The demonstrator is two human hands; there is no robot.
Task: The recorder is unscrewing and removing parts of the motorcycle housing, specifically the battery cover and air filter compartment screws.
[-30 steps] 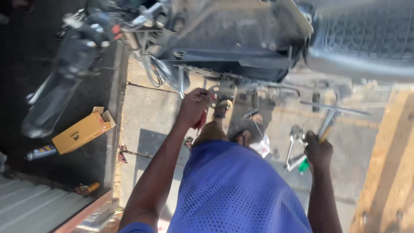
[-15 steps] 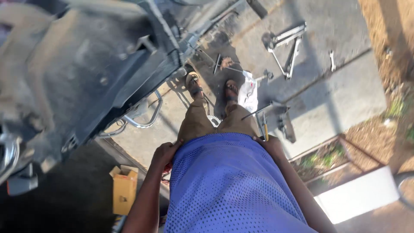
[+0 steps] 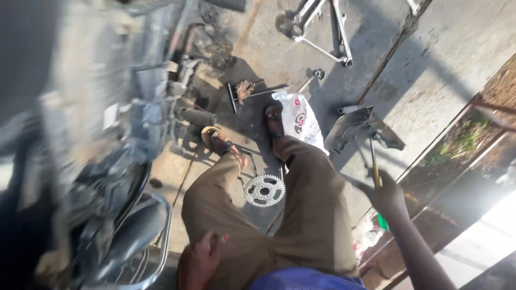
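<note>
My right hand [image 3: 388,196] is out to the right of my knee, closed around a long thin tool [image 3: 374,160] whose yellowish shaft points away from me; a green end [image 3: 382,220] shows below the hand. My left hand [image 3: 201,259] lies knuckles-up on my left thigh, fingers curled, with a small red spot at the fingertips; whether it holds anything is hidden. A toothed steel sprocket [image 3: 264,189] lies on the concrete between my legs in brown trousers and sandals.
A blurred motorcycle [image 3: 107,161] fills the left side. On the concrete ahead lie a white plastic bag [image 3: 299,115], a T-handle wrench [image 3: 252,92], a bent metal plate [image 3: 355,126] and a tubular metal frame [image 3: 325,27]. A slab edge and dirt run along the right.
The view has swung and dropped, so my trousers and the sprocket now show. My right hand has come out to the right with the long tool. My left hand stays by my thigh.
</note>
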